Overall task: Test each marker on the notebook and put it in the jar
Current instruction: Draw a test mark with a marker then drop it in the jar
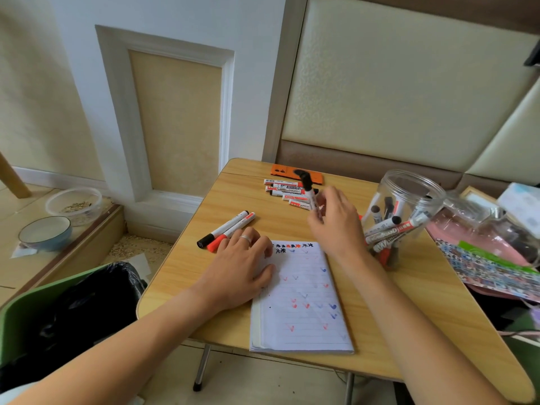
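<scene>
Right hand point(336, 220) is raised above the wooden table point(204, 258), its fingers curled round the barrel of a black-capped marker point(310, 194) that stands nearly upright, cap end up and blurred. It is held between the notebook point(304, 302) and the row of markers point(287, 191) lying at the far edge of the table, just left of the clear plastic jar point(409, 200). That jar stands to the right of the notebook, and several capped markers lean inside it. Left hand point(242, 270), with a ring on one finger, lies flat with its fingers spread and nearly straight, pressing on the upper left corner of the open lined page, which carries red, blue and black ticks. Just beyond its fingertips two markers point(228, 229), one with a black cap and one with a red cap, lie side by side on the table. An orange phone case point(286, 172) lies behind the marker row.
</scene>
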A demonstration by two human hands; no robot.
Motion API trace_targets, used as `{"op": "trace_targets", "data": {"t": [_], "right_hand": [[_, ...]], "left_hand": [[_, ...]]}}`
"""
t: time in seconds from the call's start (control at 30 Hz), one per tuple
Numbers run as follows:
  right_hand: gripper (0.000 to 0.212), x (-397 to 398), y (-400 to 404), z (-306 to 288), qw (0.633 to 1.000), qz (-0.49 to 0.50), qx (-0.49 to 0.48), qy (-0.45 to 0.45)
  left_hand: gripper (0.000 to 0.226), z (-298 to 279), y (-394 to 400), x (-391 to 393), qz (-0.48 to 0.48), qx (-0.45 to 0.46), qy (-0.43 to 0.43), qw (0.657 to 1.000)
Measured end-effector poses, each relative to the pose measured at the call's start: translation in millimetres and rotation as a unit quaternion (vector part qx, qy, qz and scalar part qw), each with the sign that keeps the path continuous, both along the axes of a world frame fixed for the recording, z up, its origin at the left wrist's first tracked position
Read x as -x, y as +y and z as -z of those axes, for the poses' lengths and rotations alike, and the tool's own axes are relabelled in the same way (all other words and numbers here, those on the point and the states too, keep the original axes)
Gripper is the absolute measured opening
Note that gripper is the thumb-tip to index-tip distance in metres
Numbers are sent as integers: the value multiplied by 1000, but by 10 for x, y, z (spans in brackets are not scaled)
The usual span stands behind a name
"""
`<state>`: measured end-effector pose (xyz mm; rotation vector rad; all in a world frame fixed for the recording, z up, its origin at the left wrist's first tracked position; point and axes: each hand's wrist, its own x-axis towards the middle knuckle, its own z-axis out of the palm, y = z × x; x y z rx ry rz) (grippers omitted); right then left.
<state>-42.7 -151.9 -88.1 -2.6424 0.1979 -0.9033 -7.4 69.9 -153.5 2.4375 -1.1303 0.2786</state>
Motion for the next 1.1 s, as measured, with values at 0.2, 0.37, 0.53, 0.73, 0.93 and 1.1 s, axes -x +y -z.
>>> {"op": "trace_targets", "data": {"t": [0.2, 0.37, 0.53, 0.73, 0.93, 1.1], "right_hand": [[92, 401, -67, -558, 986, 4, -77, -150], [86, 648, -328, -993, 968, 52, -77, -231], [72, 713, -502, -1046, 954, 40, -93, -283], [64, 715, -540, -946, 962, 69, -81, -251], [31, 625, -554, -777, 985, 149, 89, 8], [18, 611, -520, -795, 974, 183, 127, 43]], "left_hand": [[34, -20, -3, 14, -3, -12, 17, 1000], [40, -52, -6, 26, -5, -26, 30, 999], [43, -76, -13, 27, -5, -28, 33, 999], [38, -68, -84, 19, 2, -24, 37, 999], [27, -13, -188, 12, -5, -4, 18, 1000], [39, -19, -260, -5, -16, -11, 11, 1000]]}}
